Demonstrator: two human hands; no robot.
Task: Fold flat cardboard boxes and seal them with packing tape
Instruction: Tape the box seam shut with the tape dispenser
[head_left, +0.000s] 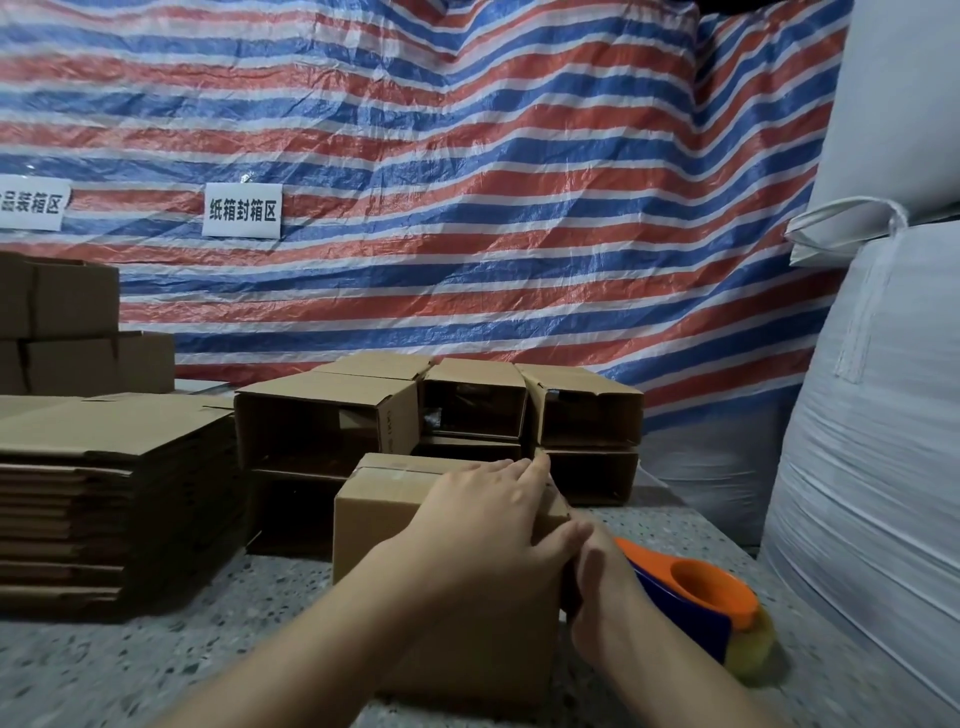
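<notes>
- The box (395, 525) being sealed stands on the speckled table (156, 665) right in front of the person, its long side running away from the camera toward the striped tarp (467, 156).
- The left hand (483, 525) lies flat on the box top with fingers straight, pressing the flaps down; its fingertips reach the far right corner.
- The right hand (605, 608) sits just beside the box's right face, fingers curled around the tape dispenser (696, 597), an orange and blue one with a yellowish roll at its rear.
- The dispenser touches or nearly touches the box's right side, below the top edge; the contact point is hidden by the hand.
- I judge that the tape is being run down or cut at that side, so the right hand is the working one, the left the steadying one.
- A strip of tape seems to lie along the top seam, though glare makes this uncertain.
- Behind, folded boxes (582, 410) lie on their sides, open mouths facing the camera, apparently empty.
- At left sits a stack of flat cardboard (104, 499), with more boxes beyond.
</notes>
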